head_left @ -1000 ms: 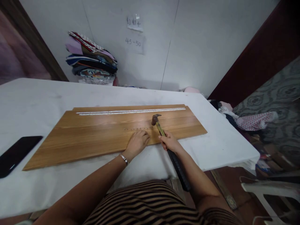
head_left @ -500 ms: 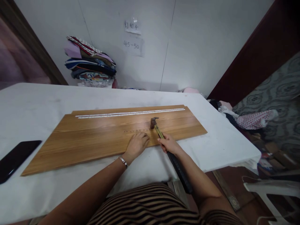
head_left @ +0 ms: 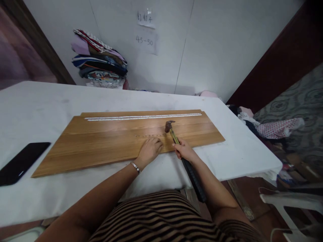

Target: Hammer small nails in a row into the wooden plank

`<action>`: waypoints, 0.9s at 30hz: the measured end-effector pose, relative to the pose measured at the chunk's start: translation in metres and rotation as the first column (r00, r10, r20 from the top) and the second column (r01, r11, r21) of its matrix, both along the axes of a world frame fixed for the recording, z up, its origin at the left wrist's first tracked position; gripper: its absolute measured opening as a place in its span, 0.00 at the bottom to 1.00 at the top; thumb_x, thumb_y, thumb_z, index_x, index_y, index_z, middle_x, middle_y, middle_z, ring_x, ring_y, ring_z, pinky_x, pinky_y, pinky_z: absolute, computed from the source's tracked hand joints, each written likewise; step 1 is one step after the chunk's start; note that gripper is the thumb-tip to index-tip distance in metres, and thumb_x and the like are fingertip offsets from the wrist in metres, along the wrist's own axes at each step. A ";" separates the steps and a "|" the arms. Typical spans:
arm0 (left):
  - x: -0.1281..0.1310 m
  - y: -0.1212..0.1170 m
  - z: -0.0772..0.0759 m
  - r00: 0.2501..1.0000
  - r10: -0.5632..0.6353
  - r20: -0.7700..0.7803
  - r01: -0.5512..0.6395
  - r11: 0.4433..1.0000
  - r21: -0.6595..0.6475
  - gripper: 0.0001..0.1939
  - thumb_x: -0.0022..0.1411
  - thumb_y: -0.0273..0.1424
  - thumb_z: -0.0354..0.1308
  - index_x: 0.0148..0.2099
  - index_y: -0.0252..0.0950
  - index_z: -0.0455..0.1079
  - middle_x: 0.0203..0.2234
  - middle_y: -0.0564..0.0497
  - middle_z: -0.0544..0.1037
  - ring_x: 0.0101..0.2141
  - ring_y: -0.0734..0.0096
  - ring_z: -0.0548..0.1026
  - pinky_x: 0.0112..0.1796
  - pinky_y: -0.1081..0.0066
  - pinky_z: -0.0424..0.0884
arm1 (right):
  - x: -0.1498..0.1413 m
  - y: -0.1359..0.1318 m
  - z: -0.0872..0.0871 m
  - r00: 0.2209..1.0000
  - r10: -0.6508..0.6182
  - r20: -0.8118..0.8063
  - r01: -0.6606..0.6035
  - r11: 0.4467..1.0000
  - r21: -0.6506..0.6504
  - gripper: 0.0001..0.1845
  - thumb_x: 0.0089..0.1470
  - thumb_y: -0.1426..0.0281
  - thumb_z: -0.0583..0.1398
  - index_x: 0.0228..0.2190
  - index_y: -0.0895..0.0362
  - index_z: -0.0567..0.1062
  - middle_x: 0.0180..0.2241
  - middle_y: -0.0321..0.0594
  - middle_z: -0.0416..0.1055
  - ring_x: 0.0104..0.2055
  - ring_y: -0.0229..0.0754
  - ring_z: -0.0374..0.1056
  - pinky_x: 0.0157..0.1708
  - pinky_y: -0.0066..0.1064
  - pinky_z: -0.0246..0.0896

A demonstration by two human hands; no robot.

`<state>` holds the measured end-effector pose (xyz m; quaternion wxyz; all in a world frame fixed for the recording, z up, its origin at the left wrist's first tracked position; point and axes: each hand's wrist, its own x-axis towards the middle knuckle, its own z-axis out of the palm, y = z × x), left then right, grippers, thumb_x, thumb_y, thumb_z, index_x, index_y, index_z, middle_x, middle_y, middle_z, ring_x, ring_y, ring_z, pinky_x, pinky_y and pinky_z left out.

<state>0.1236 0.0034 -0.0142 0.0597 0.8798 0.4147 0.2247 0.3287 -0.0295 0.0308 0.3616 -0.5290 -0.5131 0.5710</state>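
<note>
My right hand [head_left: 184, 149] is wrapped around the yellow and black handle of a claw hammer [head_left: 173, 134]. The hammer's rusty head is just above or on the wooden board [head_left: 96, 143], at the right end of a row of several small nails [head_left: 152, 135]. My left hand [head_left: 150, 148] rests palm down on the board, just on my side of that row. Its fingers are slightly bent and lie against the wood; the thumb is hidden. Two thin white strips [head_left: 143, 117] run lengthwise along the far part of the board.
The board lies on a table with a white cover [head_left: 239, 148]. A black phone [head_left: 24, 163] is at the left. Folded cloths [head_left: 101, 62] are stacked by the wall, where paper notes [head_left: 146, 43] hang. A white plastic chair [head_left: 290, 201] stands at the lower right.
The view has shifted slightly, so the board and table appear a little higher. My left hand stays on the board, and the hammer in my right hand has barely moved relative to it.
</note>
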 end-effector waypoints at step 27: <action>-0.001 0.000 0.000 1.000 -0.005 0.005 0.005 1.000 0.011 0.13 0.71 0.33 0.52 0.43 0.37 0.77 0.39 0.45 0.78 0.42 0.62 0.73 0.45 0.60 0.69 | -0.003 0.001 0.004 0.999 0.029 -0.016 -0.029 1.000 -0.008 0.10 0.52 0.64 0.59 0.32 0.52 0.61 0.10 0.21 0.57 0.09 0.33 0.49 0.09 0.23 0.47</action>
